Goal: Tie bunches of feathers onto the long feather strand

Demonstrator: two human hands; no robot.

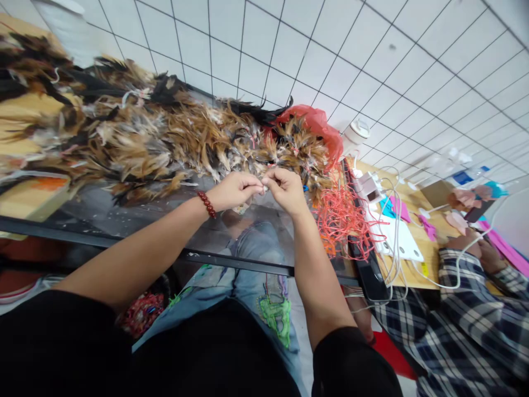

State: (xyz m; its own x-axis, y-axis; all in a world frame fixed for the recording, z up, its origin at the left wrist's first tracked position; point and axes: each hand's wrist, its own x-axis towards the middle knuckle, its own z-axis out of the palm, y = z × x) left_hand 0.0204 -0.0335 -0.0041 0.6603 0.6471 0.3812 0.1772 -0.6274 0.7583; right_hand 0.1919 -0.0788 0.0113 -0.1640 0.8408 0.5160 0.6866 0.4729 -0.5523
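Over the glass-topped table (264, 220), my left hand (236, 190) and my right hand (287, 190) meet fingertip to fingertip. The fingers of both are pinched closed. A tiny whitish bit (264, 188) shows between the tips, too small to name. Dark red beads (206, 204) circle my left wrist. Just beyond my hands lies a long heap of brown and black feathers (194, 135), some tied in bunches. A tangle of orange-red cords (343, 218) is to the right of my right hand.
A red plastic bag (316, 124) and a white lidded cup (359, 131) stand behind. On the right are white cables (397, 220), a black phone-like object (367, 270) and a person in a plaid shirt (475, 331). A yellowish container (37, 201) sits left.
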